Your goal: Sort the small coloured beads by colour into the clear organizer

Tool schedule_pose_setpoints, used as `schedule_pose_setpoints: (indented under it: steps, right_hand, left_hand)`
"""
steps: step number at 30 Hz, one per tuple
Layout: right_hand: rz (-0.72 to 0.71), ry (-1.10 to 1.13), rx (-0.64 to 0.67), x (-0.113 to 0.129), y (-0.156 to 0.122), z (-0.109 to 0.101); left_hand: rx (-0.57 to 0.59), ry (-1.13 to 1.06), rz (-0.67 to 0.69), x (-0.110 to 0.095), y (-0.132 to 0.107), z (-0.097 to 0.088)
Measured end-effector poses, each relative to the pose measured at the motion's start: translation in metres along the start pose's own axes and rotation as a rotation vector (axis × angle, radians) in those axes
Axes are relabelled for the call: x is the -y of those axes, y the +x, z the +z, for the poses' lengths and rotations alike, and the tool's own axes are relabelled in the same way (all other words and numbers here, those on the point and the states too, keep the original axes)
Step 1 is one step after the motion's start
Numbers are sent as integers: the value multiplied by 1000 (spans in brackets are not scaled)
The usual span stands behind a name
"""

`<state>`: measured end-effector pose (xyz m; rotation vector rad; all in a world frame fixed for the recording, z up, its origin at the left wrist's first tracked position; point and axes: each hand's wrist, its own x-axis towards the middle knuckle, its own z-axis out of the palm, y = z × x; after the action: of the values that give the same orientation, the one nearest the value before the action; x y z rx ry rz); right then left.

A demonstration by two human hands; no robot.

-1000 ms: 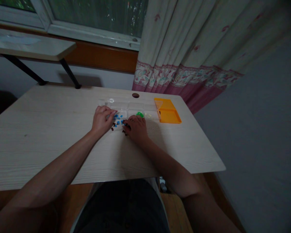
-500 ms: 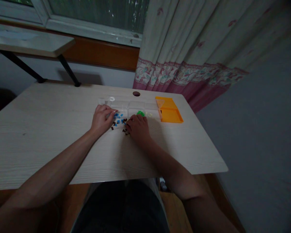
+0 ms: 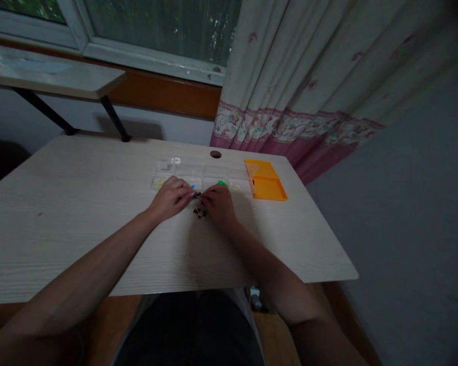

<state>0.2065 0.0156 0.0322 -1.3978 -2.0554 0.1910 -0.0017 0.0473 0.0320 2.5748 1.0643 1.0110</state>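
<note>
My left hand [image 3: 171, 197] and my right hand [image 3: 220, 204] meet fingertip to fingertip in front of a clear divided box [image 3: 216, 171]. Fingers on both hands are closed in a pinch. Tiny dark and blue pieces [image 3: 196, 195] show at the fingertips; which hand grips them is too small to tell. Just below, a small heap of brown pieces [image 3: 199, 213] lies on the table. Inside the box are yellow pieces [image 3: 160, 182] at the left, a bit of blue [image 3: 193, 186], green pieces [image 3: 222, 183] and pale yellow pieces [image 3: 237, 188] at the right.
An open orange case [image 3: 270, 189] lies against the box's right end. Behind the box the wooden table [image 3: 99, 203] has a round cable hole [image 3: 216, 154]. A raised shelf [image 3: 80, 81] stands back left, and a curtain [image 3: 275, 117] hangs behind the table.
My left hand has moved right, towards my right hand, and their fingertips have come together. The loose blue and brown pieces between them are now mostly covered or gathered; yellow pieces in the box are uncovered.
</note>
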Motion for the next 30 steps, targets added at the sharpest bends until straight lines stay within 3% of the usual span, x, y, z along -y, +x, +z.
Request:
schedule_pose_setpoints:
  steps: [15,23,30]
  right_hand:
    - [-94,43,-122,3,-3,3]
    - [-114,-138,-21,0,-5,6]
    - [-120,-148,57,-1,-5,8]
  left_hand:
    - [-12,-3,47,0,2,0]
    - [-260,151,-244,18,0,1]
    - [-304,147,-351,20,1,-2]
